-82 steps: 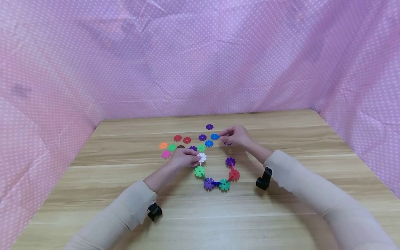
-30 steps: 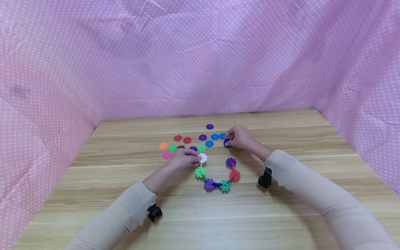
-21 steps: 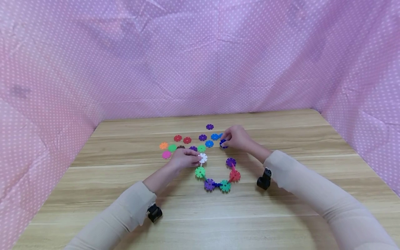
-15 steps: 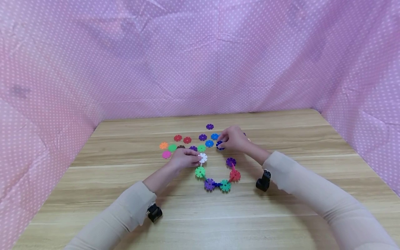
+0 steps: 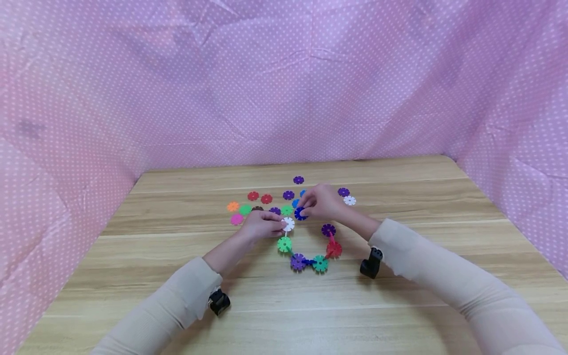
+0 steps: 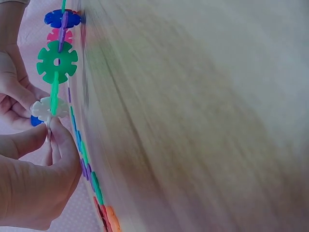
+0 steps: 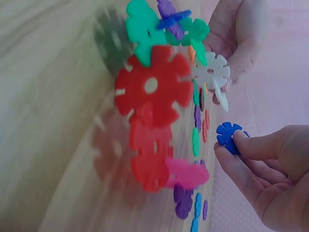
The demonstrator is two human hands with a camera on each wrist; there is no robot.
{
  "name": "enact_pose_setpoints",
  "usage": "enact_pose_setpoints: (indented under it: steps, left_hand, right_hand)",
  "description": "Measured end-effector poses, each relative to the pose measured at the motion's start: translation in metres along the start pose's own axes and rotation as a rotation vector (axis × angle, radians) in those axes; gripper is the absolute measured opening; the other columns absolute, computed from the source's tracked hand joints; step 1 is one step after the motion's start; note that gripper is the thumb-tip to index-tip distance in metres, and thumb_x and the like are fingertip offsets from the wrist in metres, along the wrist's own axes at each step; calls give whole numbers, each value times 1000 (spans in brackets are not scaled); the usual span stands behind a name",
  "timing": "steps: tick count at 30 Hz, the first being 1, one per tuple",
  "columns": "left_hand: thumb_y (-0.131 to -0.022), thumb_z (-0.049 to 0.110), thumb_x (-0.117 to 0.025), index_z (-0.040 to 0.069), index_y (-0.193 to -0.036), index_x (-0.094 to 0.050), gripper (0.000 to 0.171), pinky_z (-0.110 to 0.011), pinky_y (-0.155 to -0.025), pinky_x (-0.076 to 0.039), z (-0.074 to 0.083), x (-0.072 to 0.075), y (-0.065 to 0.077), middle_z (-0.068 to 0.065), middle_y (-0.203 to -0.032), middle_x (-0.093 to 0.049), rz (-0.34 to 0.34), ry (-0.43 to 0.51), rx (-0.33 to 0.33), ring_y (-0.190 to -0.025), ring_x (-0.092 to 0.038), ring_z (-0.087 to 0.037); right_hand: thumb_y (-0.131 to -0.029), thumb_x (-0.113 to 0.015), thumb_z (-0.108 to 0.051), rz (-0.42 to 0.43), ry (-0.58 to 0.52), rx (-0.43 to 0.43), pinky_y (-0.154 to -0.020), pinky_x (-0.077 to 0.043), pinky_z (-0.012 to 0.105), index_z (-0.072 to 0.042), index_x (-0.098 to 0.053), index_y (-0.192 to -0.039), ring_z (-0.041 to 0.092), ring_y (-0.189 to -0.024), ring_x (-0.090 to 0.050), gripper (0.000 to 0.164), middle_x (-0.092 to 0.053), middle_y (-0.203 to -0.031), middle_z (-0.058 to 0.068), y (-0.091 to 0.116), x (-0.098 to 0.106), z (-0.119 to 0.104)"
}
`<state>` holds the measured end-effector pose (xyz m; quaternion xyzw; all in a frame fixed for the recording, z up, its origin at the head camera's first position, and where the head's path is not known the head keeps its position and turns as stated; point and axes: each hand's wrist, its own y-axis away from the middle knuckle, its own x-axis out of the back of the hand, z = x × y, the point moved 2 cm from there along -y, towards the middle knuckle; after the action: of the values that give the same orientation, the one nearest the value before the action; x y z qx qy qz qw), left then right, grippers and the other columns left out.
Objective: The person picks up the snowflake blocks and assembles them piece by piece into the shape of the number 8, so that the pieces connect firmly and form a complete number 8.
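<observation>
- At the far left, an orange disc (image 5: 232,206), a pink disc (image 5: 237,219) and two red discs (image 5: 259,197) lay loose on the table (image 5: 284,315), not yet used.
- The left hand (image 5: 262,224) pinched a white disc (image 5: 288,224) at the chain's left end, fingers closed on it.
- From there the chain curved in a U through a green disc (image 5: 284,244), a purple disc (image 5: 298,262), a teal disc (image 5: 320,264) and a red disc (image 5: 334,249); this much was joined, with a gap at the far side.
- The right hand (image 5: 324,202) pinched a blue disc (image 5: 300,213) between thumb and fingers, near the white end but apart; joining it seemed the step in hand.
- Farther right, a spare white disc (image 5: 349,200) lay unused; the ring looked well along, but unclosed.
</observation>
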<state>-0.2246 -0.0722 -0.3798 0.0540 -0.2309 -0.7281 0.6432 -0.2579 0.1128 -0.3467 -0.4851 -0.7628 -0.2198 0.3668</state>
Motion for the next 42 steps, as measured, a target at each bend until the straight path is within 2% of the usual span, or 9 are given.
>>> enact_pose_setpoints:
  steps: [7, 12, 21, 30, 35, 38, 42]
  left_hand:
    - [-86, 4, -69, -4, -107, -69, 21, -27, -79, -60, 1, 1, 1, -19, -107, -71, -9, -3, -19, -71, -67, -8]
    - [-87, 3, -67, -3, -108, -68, 21, -28, -82, -60, 0, 1, 0, -18, -106, -71, -13, 21, 1, -72, -68, -9]
    - [-88, 3, -67, -2, -109, -68, 22, -28, -83, -60, 1, 2, 1, -17, -106, -71, -21, 47, 22, -73, -68, -9]
    - [-86, 0, -67, -4, -113, -67, 27, -25, -82, -59, -1, -4, 3, -19, -110, -67, -14, 86, 83, -74, -65, -10]
    - [-85, -2, -67, -5, -112, -67, 27, -22, -75, -60, -3, -5, 2, -21, -109, -68, -2, 111, 92, -71, -66, -11]
    - [-85, -3, -67, -5, -111, -66, 26, -22, -75, -60, -5, -7, 3, -19, -105, -69, -20, 138, 101, -70, -66, -11]
    - [-86, -3, -66, -6, -111, -66, 25, -22, -74, -60, -7, -8, 4, -15, -97, -70, -67, 122, 90, -71, -66, -11]
  right_hand:
    - [-80, -76, -6, 2, -30, 81, -74, -59, 26, -8, -74, -86, 14, -80, -71, 6, -76, -86, 7, 3, -2, -6]
    - [-79, -76, -3, 13, -56, 138, -76, -60, 26, -6, -73, -84, 17, -80, -72, 6, -75, -85, 10, 4, -3, -6]
    - [-80, -76, -5, 22, -117, 186, -77, -60, 25, -6, -73, -84, 21, -82, -72, 5, -75, -85, 9, 1, -8, 1]
    - [-79, -76, -4, -67, -232, 268, -72, -59, 20, -6, -73, -86, 13, -75, -71, 8, -75, -83, 10, -4, -12, 16]
    - [-78, -75, -1, -93, -299, 270, -71, -60, 23, -1, -73, -87, 21, -77, -73, 10, -74, -85, 15, -4, -16, 19]
    - [-78, -75, 1, -109, -316, 261, -72, -60, 23, 1, -72, -89, 24, -78, -73, 11, -74, -87, 17, -4, -17, 20]
    - [-78, -75, 1, -152, -298, 264, -72, -60, 23, 1, -71, -88, 18, -78, -72, 11, -74, -87, 17, -4, -16, 21]
